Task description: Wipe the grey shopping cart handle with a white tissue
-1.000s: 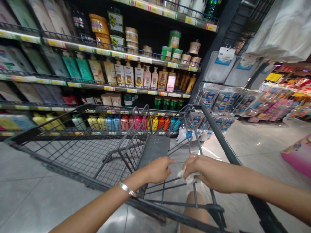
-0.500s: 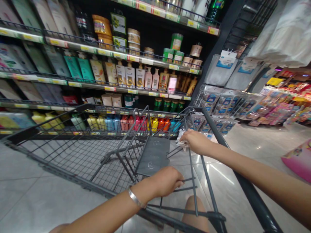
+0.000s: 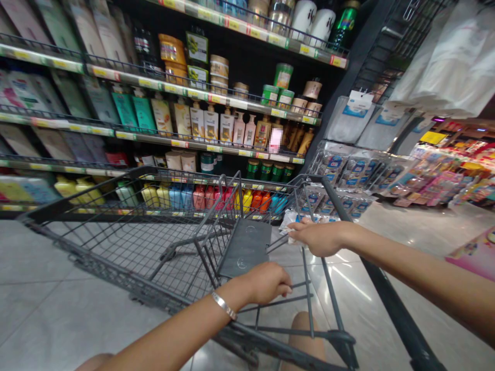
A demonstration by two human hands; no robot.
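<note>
A dark grey wire shopping cart (image 3: 127, 247) stands in front of me, with a flat grey seat panel (image 3: 247, 239) in its rear part. My left hand (image 3: 268, 282), a silver bracelet on its wrist, is closed around the thin wire bars beside the panel. My right hand (image 3: 319, 237) presses a crumpled white wipe (image 3: 289, 226) against the upper end of the wire frame. Its fingers point left and partly hide the wipe. The cart's thick push handle (image 3: 386, 288) passes under my right forearm.
Store shelves (image 3: 216, 98) with bottles and jars run behind the cart. Packaged goods (image 3: 340, 170) and white bags (image 3: 436, 62) hang at the right. A pink printed object (image 3: 474, 252) stands on the tiled floor (image 3: 34, 293) at the right edge. My knee (image 3: 305, 330) shows below the cart.
My right hand has shifted slightly down and its fingers have stretched flatter over the wipe. The left hand keeps its hold on the wires. The view has tilted a little.
</note>
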